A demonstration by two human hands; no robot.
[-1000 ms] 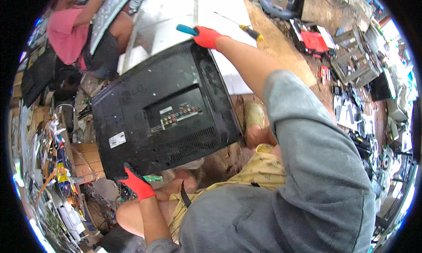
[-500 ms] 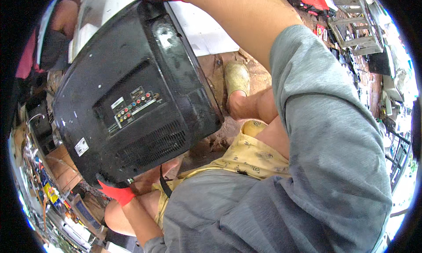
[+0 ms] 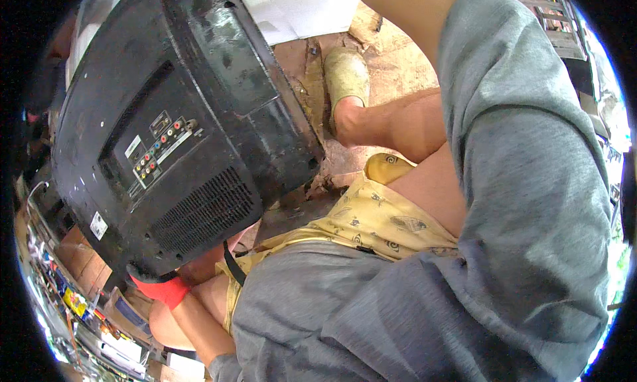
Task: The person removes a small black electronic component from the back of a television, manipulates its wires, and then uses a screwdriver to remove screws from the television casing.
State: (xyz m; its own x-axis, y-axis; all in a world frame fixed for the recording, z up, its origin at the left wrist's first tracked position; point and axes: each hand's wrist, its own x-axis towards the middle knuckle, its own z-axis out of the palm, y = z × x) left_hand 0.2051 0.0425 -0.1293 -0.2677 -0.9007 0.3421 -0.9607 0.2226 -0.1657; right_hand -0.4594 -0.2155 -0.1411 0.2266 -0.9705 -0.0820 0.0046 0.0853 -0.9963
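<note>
A big black television (image 3: pixel 219 133) with its back toward me fills the left of the view, tilted, its top cut off by the frame. Its back carries a panel of coloured sockets (image 3: pixel 158 150) and a slotted vent. My left hand (image 3: pixel 159 286), in a red and black glove, grips the lower left edge, with its fingers partly hidden against the casing. My right arm (image 3: pixel 411 10) reaches up past the top edge of the picture, so the right hand is out of sight.
A white box-like block (image 3: pixel 298 10) stands beyond the television. My foot in a dirty clog (image 3: pixel 347 75) rests on brown ground beside flattened cardboard (image 3: pixel 391 40). Tools and clutter (image 3: pixel 73 302) lie at the lower left, near a cardboard box (image 3: pixel 83 266). A wooden rack (image 3: pixel 561 34) is at the upper right.
The television appears farther left and higher in view, with its top now cut off. My right hand, earlier at its top edge, has left the picture. My left hand keeps its hold.
</note>
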